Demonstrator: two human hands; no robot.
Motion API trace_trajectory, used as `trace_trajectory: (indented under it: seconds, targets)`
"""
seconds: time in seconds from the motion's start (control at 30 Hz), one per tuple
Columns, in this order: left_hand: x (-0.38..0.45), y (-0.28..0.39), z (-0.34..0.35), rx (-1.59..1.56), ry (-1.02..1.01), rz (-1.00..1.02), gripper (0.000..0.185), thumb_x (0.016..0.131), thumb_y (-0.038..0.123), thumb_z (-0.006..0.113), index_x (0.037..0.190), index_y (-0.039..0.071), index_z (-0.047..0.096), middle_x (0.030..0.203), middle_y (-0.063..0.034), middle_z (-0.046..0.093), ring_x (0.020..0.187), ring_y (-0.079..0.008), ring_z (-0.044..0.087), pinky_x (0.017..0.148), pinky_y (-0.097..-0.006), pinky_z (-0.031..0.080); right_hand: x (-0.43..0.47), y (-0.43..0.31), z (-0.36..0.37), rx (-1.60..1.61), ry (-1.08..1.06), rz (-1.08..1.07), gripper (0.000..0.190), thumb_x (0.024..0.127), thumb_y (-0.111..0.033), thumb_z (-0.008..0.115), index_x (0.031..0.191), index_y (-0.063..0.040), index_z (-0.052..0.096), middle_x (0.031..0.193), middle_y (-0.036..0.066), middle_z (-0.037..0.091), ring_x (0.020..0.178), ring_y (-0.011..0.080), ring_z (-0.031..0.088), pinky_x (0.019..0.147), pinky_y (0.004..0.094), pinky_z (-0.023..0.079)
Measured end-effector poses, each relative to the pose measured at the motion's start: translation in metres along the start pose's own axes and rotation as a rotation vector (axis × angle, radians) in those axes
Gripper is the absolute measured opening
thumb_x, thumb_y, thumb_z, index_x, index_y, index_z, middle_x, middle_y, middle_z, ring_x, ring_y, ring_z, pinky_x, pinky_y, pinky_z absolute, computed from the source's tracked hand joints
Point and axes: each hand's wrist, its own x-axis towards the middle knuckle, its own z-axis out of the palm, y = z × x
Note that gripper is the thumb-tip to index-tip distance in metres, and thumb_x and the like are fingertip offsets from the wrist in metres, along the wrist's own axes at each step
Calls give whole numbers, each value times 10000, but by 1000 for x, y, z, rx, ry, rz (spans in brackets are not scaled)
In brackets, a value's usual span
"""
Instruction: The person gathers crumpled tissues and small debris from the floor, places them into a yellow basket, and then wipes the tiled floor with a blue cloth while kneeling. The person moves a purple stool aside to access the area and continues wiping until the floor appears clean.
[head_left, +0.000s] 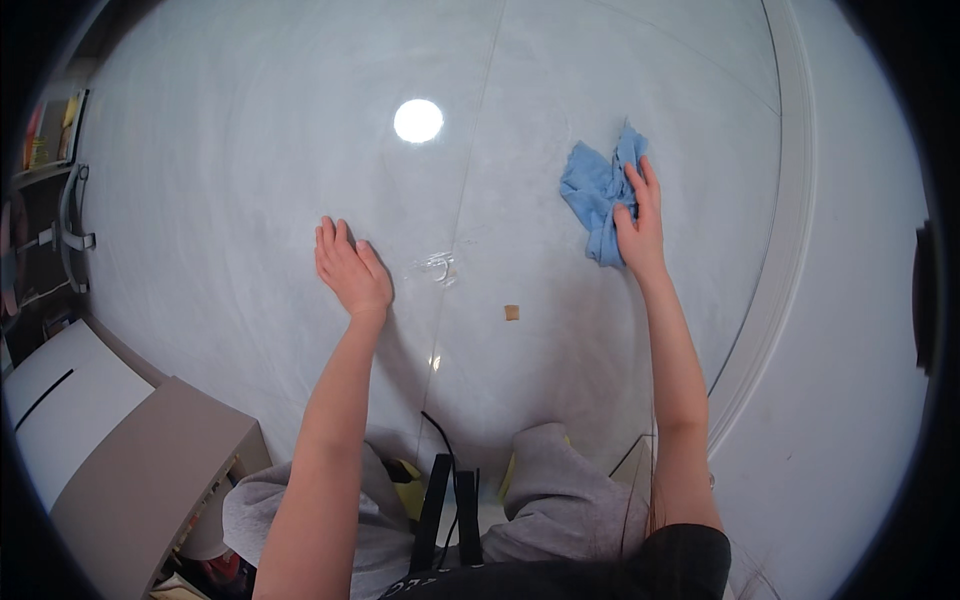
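Note:
A crumpled blue cloth (598, 191) lies on the glossy pale tiled floor (247, 150), at the right of the view. My right hand (641, 225) grips its right side, with the thumb and fingers against the fabric. On the left, my left hand (352, 270) is spread on or just above the floor, its fingers pointing away from me and holding nothing. Between my hands is a shiny wet-looking or transparent patch (442, 268) by a tile seam. A small tan square piece (511, 313) is nearer to me, right of that patch.
A white wall with a baseboard (780, 247) curves along the right. At the lower left stands a grey-brown cabinet (150, 457) beside a white panel (82, 390). A metal chair base or stand (75, 236) and shelving are at the far left. Black straps hang before me.

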Motion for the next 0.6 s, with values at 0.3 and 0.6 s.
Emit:
trace_trajectory:
  seconds: [0.3, 0.6]
  targets:
    - [1, 2, -1, -32, -3, -10, 444, 972, 201, 395, 1368, 2, 418, 1504, -160, 353, 1419, -333, 262, 1148, -481, 159, 4, -16, 51, -287, 108, -105, 516, 863, -60, 555, 1371, -25, 472, 1539, 190, 267, 1417, 361, 265, 1137, 428, 274]
    - [-1, -3, 2, -61, 24, 0, 435, 970, 197, 406, 1352, -11, 424, 1488, -184, 363, 1408, -340, 275, 1151, -484, 153, 1, -55, 102, -144, -369, -567, 530, 743, 89, 547, 1256, -39, 587, 1422, 133, 480, 1322, 331, 430, 1107, 432, 346]
